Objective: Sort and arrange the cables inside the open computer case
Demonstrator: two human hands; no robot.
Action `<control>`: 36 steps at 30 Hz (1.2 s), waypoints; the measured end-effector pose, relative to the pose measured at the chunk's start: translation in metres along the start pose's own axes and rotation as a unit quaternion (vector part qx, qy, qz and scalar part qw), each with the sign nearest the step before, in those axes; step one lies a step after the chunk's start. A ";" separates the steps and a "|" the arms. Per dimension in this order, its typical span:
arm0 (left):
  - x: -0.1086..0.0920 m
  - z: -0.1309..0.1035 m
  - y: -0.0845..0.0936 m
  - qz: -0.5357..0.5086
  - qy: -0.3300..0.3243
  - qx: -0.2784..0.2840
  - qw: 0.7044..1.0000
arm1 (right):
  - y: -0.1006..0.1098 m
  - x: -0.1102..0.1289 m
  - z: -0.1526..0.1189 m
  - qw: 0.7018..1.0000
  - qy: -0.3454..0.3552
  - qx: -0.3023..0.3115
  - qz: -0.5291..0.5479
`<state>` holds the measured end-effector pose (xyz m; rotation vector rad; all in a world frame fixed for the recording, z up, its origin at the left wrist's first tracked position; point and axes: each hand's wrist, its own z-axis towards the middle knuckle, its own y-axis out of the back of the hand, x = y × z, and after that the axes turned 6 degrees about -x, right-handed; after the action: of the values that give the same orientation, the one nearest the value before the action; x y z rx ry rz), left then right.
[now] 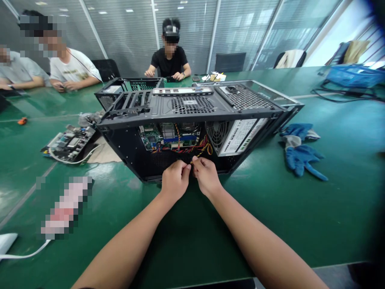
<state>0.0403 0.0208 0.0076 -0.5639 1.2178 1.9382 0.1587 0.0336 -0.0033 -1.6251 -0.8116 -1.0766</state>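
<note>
A black computer case [129, 156] lies on the table in front of me with its open side facing me. Inside it I see a green motherboard [150, 138] and a labelled power supply [240, 136] with a fan grille. A bundle of coloured wires [183, 150] hangs below the board. From it a yellow-and-black cable [205, 148] runs down to the case's near lower edge. My right hand [206, 174] pinches this cable. Close beside it, my left hand [175, 178] is also closed on the cable, its end hidden by the fingers.
Left of the case lie a loose circuit board [72, 142], a piece of cardboard [106, 151] and a blurred-out phone [67, 206] on a white cord. Blue gloves [300, 154] lie to the right, a blue basket [355, 76] farther back. Several people sit across the table.
</note>
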 end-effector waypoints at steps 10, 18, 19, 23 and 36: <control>-0.012 0.008 -0.002 -0.303 0.327 0.106 0.889 | 0.013 0.003 0.002 0.997 -0.022 0.066 0.031; -0.011 0.009 0.005 -0.112 0.111 0.084 0.984 | 0.013 0.001 0.002 0.999 -0.011 0.040 -0.013; -0.011 0.008 0.006 -0.086 0.079 0.079 0.990 | 0.014 0.000 0.002 0.999 -0.010 0.039 -0.019; -0.008 0.005 0.004 0.015 -0.019 0.054 0.998 | 0.014 -0.002 0.003 0.999 -0.006 0.036 -0.039; -0.017 0.005 0.008 0.248 -0.106 0.067 0.961 | 0.017 -0.004 0.005 0.997 0.014 0.048 -0.052</control>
<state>0.0446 0.0174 0.0264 0.0324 1.4296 2.2289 0.1733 0.0335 -0.0139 -1.4975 -0.9234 -1.1129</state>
